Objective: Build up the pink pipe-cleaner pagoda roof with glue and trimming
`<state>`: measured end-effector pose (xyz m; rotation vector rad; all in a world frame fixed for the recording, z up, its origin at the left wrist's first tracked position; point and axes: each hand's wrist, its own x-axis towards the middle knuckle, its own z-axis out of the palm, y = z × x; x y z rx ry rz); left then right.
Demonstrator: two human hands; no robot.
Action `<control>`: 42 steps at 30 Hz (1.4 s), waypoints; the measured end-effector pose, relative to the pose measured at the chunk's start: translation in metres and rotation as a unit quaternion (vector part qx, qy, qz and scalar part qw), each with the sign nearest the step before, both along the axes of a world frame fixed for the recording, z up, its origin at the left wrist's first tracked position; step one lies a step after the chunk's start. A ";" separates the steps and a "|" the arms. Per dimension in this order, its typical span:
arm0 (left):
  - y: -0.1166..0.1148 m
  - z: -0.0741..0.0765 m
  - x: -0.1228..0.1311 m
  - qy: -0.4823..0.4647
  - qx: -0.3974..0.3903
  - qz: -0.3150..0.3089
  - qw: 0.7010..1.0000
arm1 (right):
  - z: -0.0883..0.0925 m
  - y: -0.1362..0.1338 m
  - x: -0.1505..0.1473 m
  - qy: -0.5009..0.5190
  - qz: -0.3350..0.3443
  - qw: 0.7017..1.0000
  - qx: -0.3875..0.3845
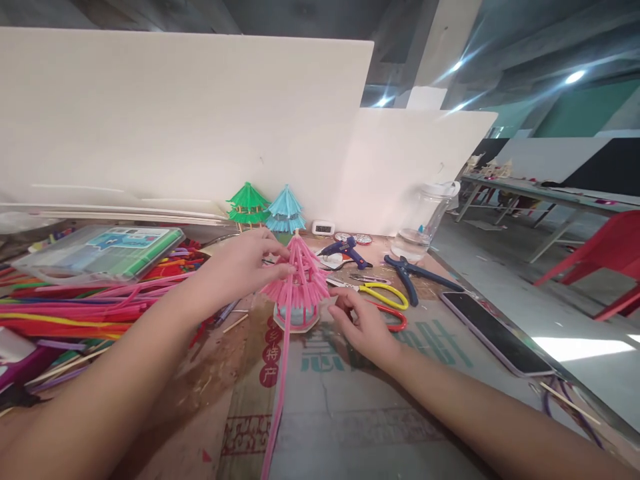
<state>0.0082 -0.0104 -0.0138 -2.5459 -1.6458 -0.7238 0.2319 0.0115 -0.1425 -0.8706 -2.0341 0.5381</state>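
Note:
In the middle stands a small pavilion model (pixel 303 283) with a two-tier roof of pink pipe cleaners on a pale base with pink posts. My left hand (pixel 250 263) reaches to the upper roof from the left, thumb and fingers closing on a long pink pipe cleaner (pixel 285 373). This strip hangs over the roof and runs down the table toward me. Just right of the model, my right hand (pixel 363 323) has curled fingers, with the thumb apart and nothing seen between them. Whether its fingertips touch the lower roof I cannot tell.
Green (pixel 249 203) and blue (pixel 287 210) pavilion models stand behind. To the right lie a glue gun (pixel 350 252), scissors (pixel 387 293), pliers (pixel 407 273), a phone (pixel 493 330) and a jar (pixel 423 223). Pipe cleaners (pixel 100 307) and a plastic case (pixel 105 250) fill the left.

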 end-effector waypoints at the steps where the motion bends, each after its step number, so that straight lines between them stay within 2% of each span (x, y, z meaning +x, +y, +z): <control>1: 0.000 0.000 0.000 0.002 0.002 -0.007 1.000 | -0.001 0.001 0.000 0.004 0.007 1.000 0.003; 4: -0.001 0.000 0.001 0.002 0.001 -0.025 1.000 | -0.004 0.002 -0.002 0.018 0.012 1.000 0.019; 7: -0.004 0.000 0.006 0.003 -0.021 -0.015 1.000 | -0.007 0.003 -0.006 0.019 0.015 1.000 0.014; 10: -0.006 0.000 0.011 0.014 -0.021 0.003 1.000 | -0.007 0.004 -0.009 0.016 0.023 0.999 -0.029; 14: -0.008 -0.003 0.019 0.055 0.026 0.028 0.998 | -0.006 0.005 -0.012 0.041 0.018 0.995 -0.087; 18: -0.010 -0.004 0.025 0.096 0.028 0.043 0.994 | -0.006 0.010 -0.014 0.057 0.007 0.991 -0.123; 23: -0.011 -0.004 0.022 0.100 0.021 0.019 0.995 | -0.007 0.014 -0.015 -0.044 0.027 0.993 -0.105; 30: -0.010 -0.003 0.019 0.092 0.012 -0.009 0.996 | -0.006 0.015 -0.016 -0.043 0.046 0.993 -0.099; 42: -0.004 -0.009 0.025 0.106 0.064 0.017 0.992 | -0.005 0.015 -0.016 -0.047 0.049 0.994 -0.085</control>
